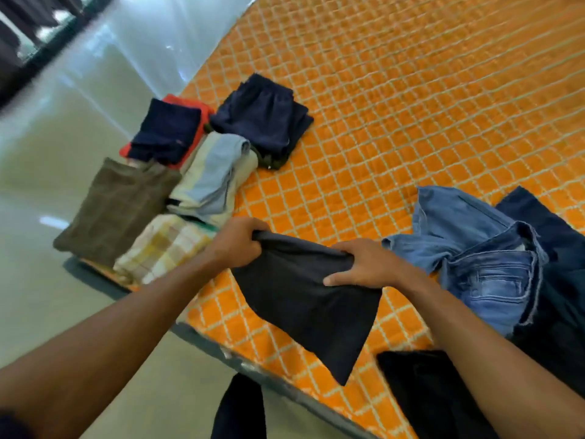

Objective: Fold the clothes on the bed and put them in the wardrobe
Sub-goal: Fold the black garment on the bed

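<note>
Here, both hands hold one dark charcoal garment [304, 308] up above the near edge of the bed [411, 106], whose cover is orange with a pale lattice pattern. The left hand [235, 240] has its fingers curled round the garment's upper left corner, bunching the cloth in its fist. The right hand [364, 264] grips the upper right part of the same edge, fingers hooked over the top and thumb laid along the front. The cloth hangs from that edge in a flat folded panel, its lower corner pointing down over the bed's edge.

On the bed's left corner lie the folded pieces, close together: a navy garment [266, 118] furthest in, a smaller navy piece [166, 134] lying on a red one [193, 106], a pale blue and cream bundle [215, 182] between them and the hands, a brown folded garment [117, 210] at the outer edge, and a yellow checked cloth [164, 245] just beside the left wrist.

To the right of the hands, unfolded blue jeans [474, 248] lie crumpled (frayed hem showing), partly over a dark navy garment [544, 229]. A black garment [424, 391] lies under the right forearm. The pale glossy floor [79, 137] fills the left side.
</note>
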